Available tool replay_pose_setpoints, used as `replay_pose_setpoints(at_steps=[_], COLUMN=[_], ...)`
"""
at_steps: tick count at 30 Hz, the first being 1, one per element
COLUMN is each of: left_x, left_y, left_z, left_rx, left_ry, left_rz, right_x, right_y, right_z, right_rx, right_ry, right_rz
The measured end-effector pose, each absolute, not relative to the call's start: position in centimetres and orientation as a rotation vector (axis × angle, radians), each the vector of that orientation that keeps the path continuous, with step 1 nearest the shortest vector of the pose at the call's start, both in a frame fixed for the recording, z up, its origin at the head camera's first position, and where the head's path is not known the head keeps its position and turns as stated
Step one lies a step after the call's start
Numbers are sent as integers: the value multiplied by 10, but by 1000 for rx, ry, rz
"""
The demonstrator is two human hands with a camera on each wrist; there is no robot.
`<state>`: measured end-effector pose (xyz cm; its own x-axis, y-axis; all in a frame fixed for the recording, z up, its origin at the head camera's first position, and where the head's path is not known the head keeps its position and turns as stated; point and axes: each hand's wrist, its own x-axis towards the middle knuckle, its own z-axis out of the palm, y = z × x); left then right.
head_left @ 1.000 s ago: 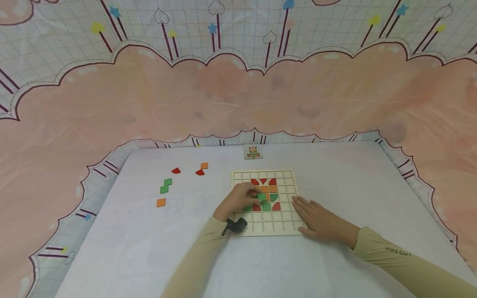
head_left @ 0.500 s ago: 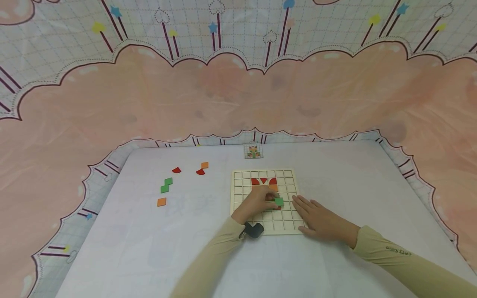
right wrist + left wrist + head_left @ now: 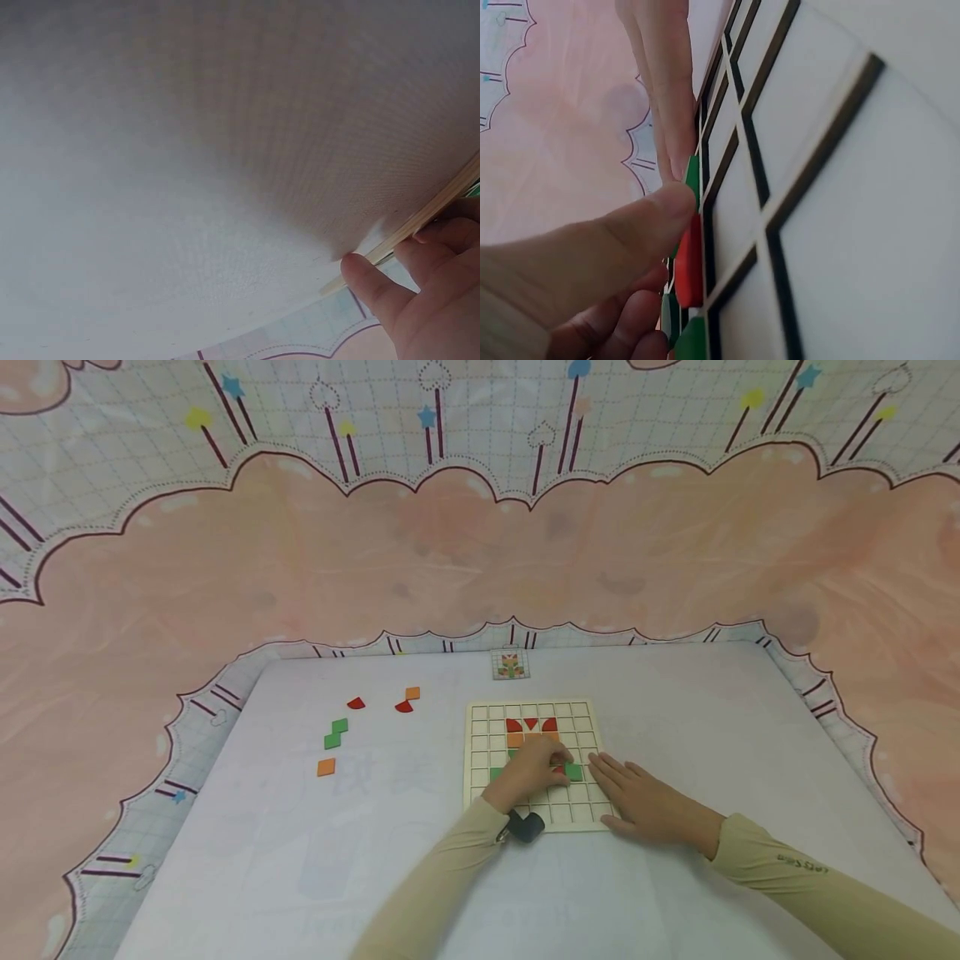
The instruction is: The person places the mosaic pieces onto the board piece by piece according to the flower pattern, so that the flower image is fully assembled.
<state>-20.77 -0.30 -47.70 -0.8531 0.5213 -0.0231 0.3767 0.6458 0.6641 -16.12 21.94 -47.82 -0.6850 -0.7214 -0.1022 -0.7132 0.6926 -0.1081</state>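
Note:
A pale gridded board (image 3: 551, 814) lies on the table, bearing a pattern of red, orange and green tiles. Over it, my left hand (image 3: 534, 770) pinches a green square tile (image 3: 573, 772) at the pattern's right end, low on the grid. In the left wrist view the thumb presses by that green tile (image 3: 693, 176), just beyond a red tile (image 3: 690, 270). The left hand hides part of the pattern. My right hand (image 3: 648, 802) rests with straight fingers along the board's right edge; the right wrist view shows its fingers at the board's side (image 3: 420, 221).
Left of the board lie two green squares (image 3: 332, 741), an orange square (image 3: 326, 767), a red fan-shaped piece (image 3: 356, 702), and another red piece (image 3: 403, 707) by an orange square (image 3: 412, 692). A small pattern card (image 3: 510, 665) lies behind the board. A printed cloth (image 3: 480, 552) hangs behind the table.
My left hand has moved right across the board with the green square tile, lowering it beside the red tile at the lower right of the pattern. The right hand has stayed in place.

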Motion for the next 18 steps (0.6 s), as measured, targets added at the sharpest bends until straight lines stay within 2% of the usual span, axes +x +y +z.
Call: replay_pose_setpoints(at_steps=[18], left_x=[-206], left_y=[-1], left_z=[-474], left_rx=[702], left_ry=[2693], left_rz=[938], right_x=[-161], right_y=[219], right_z=[-478], right_rx=[-1179], right_ry=[2759], right_rz=[-101])
